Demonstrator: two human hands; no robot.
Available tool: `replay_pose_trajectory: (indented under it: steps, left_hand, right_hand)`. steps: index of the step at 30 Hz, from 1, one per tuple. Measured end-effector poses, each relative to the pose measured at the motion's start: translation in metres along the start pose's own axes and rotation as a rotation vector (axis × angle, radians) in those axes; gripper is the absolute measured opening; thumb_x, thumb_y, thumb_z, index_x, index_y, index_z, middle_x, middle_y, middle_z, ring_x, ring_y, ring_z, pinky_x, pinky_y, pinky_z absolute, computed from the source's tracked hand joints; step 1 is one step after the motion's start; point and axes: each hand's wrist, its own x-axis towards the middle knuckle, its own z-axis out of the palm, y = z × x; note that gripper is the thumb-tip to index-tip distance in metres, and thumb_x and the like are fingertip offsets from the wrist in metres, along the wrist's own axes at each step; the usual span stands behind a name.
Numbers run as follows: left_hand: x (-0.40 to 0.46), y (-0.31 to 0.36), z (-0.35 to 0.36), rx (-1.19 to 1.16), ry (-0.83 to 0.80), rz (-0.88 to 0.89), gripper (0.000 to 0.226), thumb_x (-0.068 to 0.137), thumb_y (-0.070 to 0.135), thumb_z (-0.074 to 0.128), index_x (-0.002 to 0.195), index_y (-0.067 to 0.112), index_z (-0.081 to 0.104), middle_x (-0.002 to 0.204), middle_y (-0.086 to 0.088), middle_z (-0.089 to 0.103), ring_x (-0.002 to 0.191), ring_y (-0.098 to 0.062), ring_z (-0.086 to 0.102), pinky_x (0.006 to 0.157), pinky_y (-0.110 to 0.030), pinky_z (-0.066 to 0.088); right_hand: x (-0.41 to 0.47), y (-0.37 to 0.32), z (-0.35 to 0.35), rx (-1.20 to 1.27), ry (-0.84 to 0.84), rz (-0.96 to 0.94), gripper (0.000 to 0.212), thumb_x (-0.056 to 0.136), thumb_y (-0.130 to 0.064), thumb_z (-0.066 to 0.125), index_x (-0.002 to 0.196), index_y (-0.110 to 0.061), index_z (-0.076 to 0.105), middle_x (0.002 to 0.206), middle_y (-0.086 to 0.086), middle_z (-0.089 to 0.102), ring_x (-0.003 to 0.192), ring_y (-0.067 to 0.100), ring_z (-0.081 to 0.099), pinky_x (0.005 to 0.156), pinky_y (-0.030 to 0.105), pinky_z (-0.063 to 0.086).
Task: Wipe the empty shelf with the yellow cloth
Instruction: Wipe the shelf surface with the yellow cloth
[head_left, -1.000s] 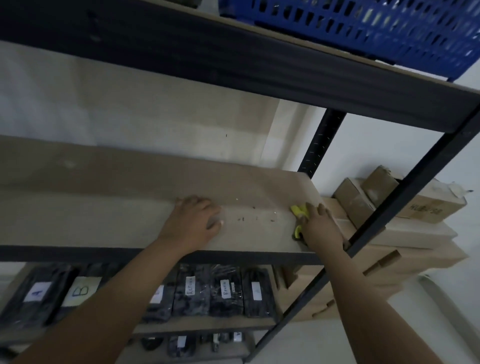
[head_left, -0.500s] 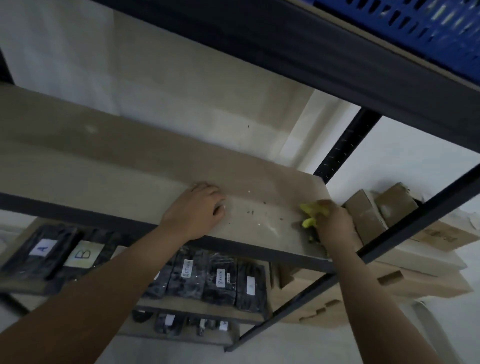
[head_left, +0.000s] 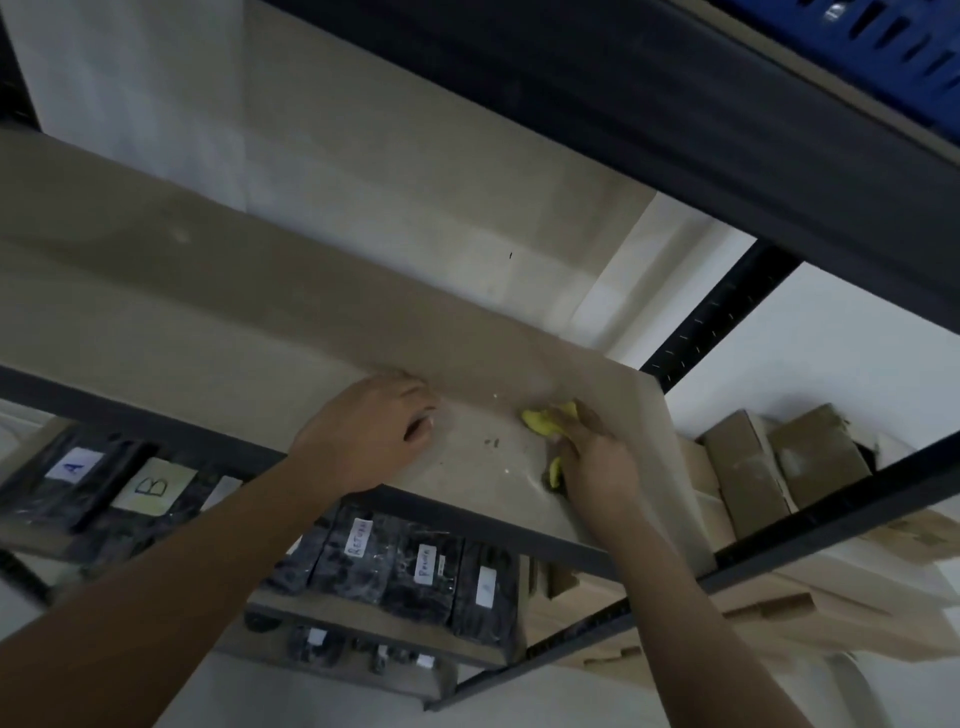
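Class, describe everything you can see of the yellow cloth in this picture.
The yellow cloth is a small, soft-looking rag, bright yellow and bunched up. It lies pressed on the pale shelf board near its right end, under the right hand, which hides most of it. One crumpled lobe pokes out beyond the fingers and a smaller bit shows below the thumb. Dark specks lie just to its left.

2 hands, 1 yellow cloth, 1 blue crate, 2 lettered labels, several cardboard boxes
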Motion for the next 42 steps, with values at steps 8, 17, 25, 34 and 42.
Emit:
replay_pose_trajectory:
  steps: [8,17,25,34,42]
  left_hand:
    - [0.005,0.002,-0.001,0.096,-0.025,0.044,0.055,0.089,0.039,0.026,0.127,0.014,0.056,0.132,-0.007,0.057,0.125,-0.025,0.046,0.108,-0.037,0.030]
    - [0.006,-0.003,0.002,0.087,-0.127,0.035,0.072,0.083,0.054,0.009,0.142,0.023,0.037,0.150,-0.002,0.035,0.141,-0.021,0.023,0.114,-0.032,0.013]
    - [0.008,-0.006,0.007,0.151,-0.152,0.046,0.077,0.080,0.057,0.002,0.145,0.025,0.027,0.154,0.000,0.027,0.143,-0.018,0.016,0.113,-0.028,0.005]
    - [0.011,-0.005,0.007,0.181,-0.202,0.028,0.076,0.078,0.057,-0.002,0.148,0.030,0.015,0.157,0.003,0.014,0.144,-0.016,0.005,0.115,-0.033,0.003]
    - [0.009,-0.005,0.006,0.159,-0.197,0.024,0.077,0.077,0.058,-0.001,0.147,0.032,0.017,0.157,0.005,0.016,0.144,-0.015,0.006,0.116,-0.033,0.003]
  right_hand:
    - [0.083,0.070,-0.012,-0.133,0.137,0.414,0.034,0.085,-0.004,0.045,0.118,-0.007,0.054,0.114,0.022,0.058,0.105,0.039,0.054,0.084,0.045,0.048]
    - [0.085,0.015,0.002,-0.024,-0.158,0.029,0.050,0.094,-0.044,0.037,0.141,-0.033,0.027,0.155,0.016,0.008,0.144,0.033,0.011,0.112,0.044,0.024]
    - [0.059,0.067,-0.001,-0.054,-0.048,0.194,0.045,0.098,-0.041,0.026,0.143,-0.036,0.023,0.156,0.008,0.014,0.144,0.029,0.013,0.111,0.048,0.026]
    - [0.141,0.014,0.016,-0.033,-0.010,0.108,0.043,0.096,-0.024,0.036,0.137,-0.014,0.039,0.138,0.025,0.038,0.126,0.041,0.037,0.104,0.045,0.032]
    - [0.076,0.024,-0.002,0.241,-0.084,-0.248,0.035,0.097,-0.016,0.043,0.121,-0.034,0.060,0.141,-0.009,0.046,0.112,0.017,0.054,0.089,0.008,0.034]
